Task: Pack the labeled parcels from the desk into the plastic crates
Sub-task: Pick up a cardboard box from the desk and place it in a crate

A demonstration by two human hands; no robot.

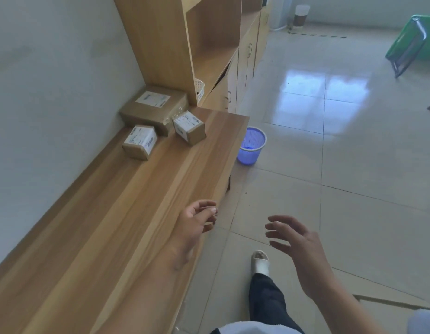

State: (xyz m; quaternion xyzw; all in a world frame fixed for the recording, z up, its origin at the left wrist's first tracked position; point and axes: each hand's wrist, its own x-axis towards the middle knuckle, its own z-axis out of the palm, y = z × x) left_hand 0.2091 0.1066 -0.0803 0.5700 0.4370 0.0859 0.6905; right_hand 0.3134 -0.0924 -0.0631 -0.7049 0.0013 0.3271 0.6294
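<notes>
From the head view, three labeled parcels are sitting at the far end of the bench [127, 213], pushed toward the wall: a large parcel [154, 107] farthest, a small left parcel [139, 141] and a small right parcel [189, 127] just in front of it. The left hand [197, 219] is hovering over the bench's near edge, fingers loosely spread and holding nothing; the right hand [296, 242] is hanging over the floor, fingers wide, likely readying a two-handed reach. No crate is showing.
</notes>
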